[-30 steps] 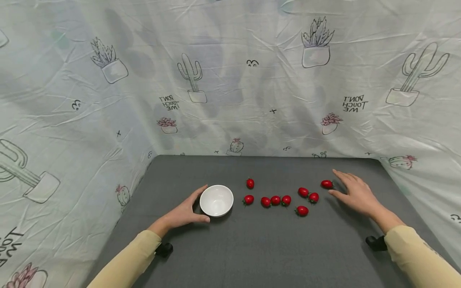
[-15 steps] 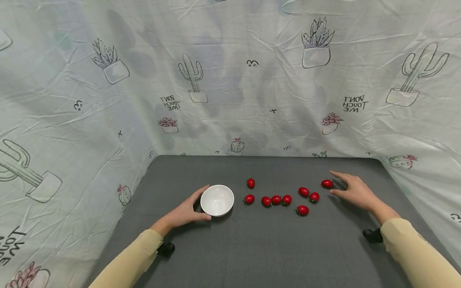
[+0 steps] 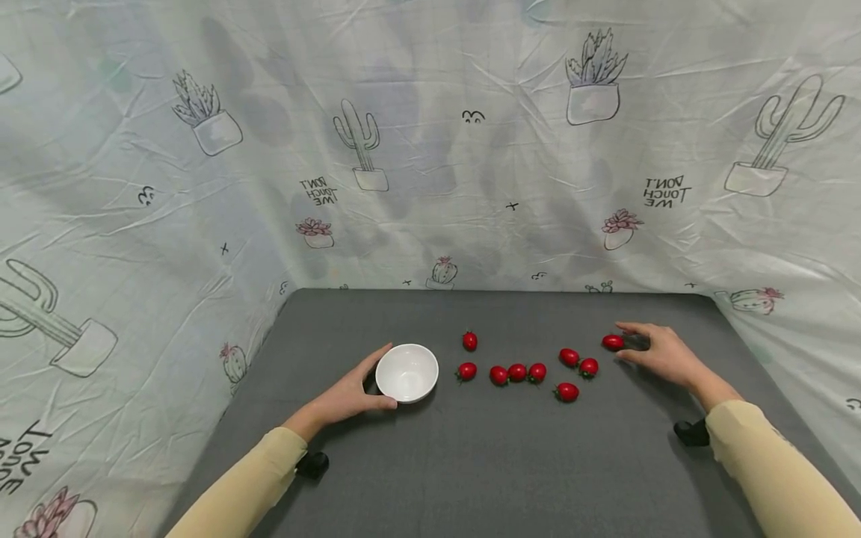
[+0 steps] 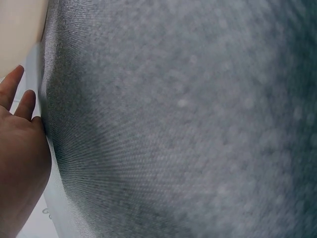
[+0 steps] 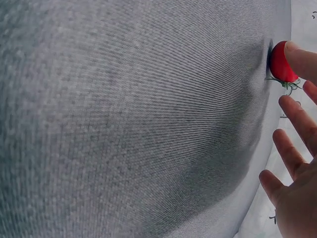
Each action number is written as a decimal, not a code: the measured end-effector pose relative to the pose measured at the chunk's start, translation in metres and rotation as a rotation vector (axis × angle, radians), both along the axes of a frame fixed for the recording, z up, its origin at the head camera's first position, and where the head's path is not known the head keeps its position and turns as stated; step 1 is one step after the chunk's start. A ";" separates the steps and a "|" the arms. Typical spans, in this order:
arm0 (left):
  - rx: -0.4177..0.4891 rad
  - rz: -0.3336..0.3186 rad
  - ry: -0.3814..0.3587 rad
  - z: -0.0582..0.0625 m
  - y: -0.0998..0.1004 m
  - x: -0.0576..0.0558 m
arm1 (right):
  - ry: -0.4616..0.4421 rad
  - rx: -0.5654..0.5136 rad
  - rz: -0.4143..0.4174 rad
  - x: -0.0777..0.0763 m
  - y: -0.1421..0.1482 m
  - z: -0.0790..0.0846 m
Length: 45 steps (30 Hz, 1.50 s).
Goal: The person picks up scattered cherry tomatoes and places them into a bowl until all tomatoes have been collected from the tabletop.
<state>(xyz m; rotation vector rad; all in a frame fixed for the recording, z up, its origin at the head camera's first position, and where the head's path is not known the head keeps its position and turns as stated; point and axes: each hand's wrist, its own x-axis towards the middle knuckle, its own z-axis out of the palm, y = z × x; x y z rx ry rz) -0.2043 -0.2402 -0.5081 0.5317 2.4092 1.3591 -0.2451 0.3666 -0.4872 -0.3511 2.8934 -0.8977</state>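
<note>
A white bowl (image 3: 406, 373) stands on the grey table, left of the middle. My left hand (image 3: 344, 396) holds it from the left, with the thumb along the near side and the fingers along the far side. The left wrist view has only part of the bowl (image 4: 19, 32) above the fingertips. At the far right, a small red tomato (image 3: 613, 342) lies just beyond the tips of my right hand (image 3: 666, 359). Thumb and index finger are spread on either side of it, apart. In the right wrist view the thumb overlaps the tomato (image 5: 282, 64) and its green stem.
Several more cherry tomatoes lie between the bowl and my right hand, including a row (image 3: 517, 372), a pair (image 3: 569, 357) and a nearer one (image 3: 567, 392). A printed curtain (image 3: 430, 149) hangs behind and left of the table (image 3: 471, 471).
My right hand has moved slightly left and its thumb and index finger have drawn closer around the far-right tomato. My left hand stays at the bowl.
</note>
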 end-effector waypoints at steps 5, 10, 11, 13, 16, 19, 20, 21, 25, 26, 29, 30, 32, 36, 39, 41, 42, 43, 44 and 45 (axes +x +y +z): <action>-0.004 0.007 -0.011 0.000 0.001 0.000 | -0.007 -0.015 -0.003 -0.001 0.001 -0.003; 0.001 0.015 -0.018 0.000 0.002 0.001 | -0.016 -0.025 -0.017 -0.003 0.000 -0.002; 0.002 0.017 -0.019 0.000 0.002 0.001 | -0.019 -0.025 -0.021 -0.003 0.000 -0.002; 0.005 0.020 -0.021 0.000 0.002 0.002 | -0.025 -0.022 -0.027 -0.004 -0.001 -0.002; 0.007 0.021 -0.014 0.000 0.003 0.002 | -0.035 -0.024 -0.037 -0.004 -0.001 -0.002; 0.008 0.017 0.000 -0.002 0.003 0.001 | -0.049 -0.025 -0.045 -0.004 -0.001 -0.002; 0.008 0.015 0.005 -0.002 0.003 0.000 | -0.054 -0.024 -0.049 -0.004 -0.001 -0.002; 0.011 0.014 0.010 -0.003 0.003 0.000 | -0.059 -0.023 -0.049 -0.005 -0.001 -0.002; 0.018 0.013 0.016 -0.005 0.003 -0.001 | -0.065 -0.017 -0.052 -0.007 -0.001 -0.003; 0.019 0.013 0.016 -0.005 0.003 -0.001 | -0.064 -0.018 -0.054 -0.007 -0.001 -0.003; 0.019 0.012 0.013 -0.005 0.003 0.000 | -0.062 -0.014 -0.057 -0.008 -0.001 -0.004; 0.017 0.012 0.012 -0.004 0.003 0.000 | -0.063 -0.016 -0.059 -0.008 -0.001 -0.004; 0.011 0.015 0.009 -0.004 0.003 0.000 | -0.067 -0.022 -0.062 -0.008 -0.001 -0.004; 0.003 0.018 0.011 -0.002 0.003 0.001 | -0.071 -0.027 -0.064 -0.009 0.000 -0.004; 0.005 0.020 0.006 -0.002 0.003 0.001 | -0.073 -0.021 -0.063 -0.010 0.001 -0.006; 0.006 0.020 0.002 -0.003 0.003 0.001 | -0.079 -0.021 -0.065 -0.009 0.001 -0.007; 0.004 0.023 -0.002 -0.003 0.003 0.000 | -0.081 -0.021 -0.066 -0.009 0.002 -0.008; 0.002 0.024 -0.003 -0.003 0.003 0.000 | -0.081 -0.021 -0.066 -0.009 0.002 -0.008; 0.000 0.026 -0.003 -0.003 0.003 0.000 | -0.082 -0.022 -0.066 -0.009 0.001 -0.007; -0.001 0.026 -0.003 -0.003 0.003 0.000 | -0.082 -0.023 -0.068 -0.009 0.001 -0.007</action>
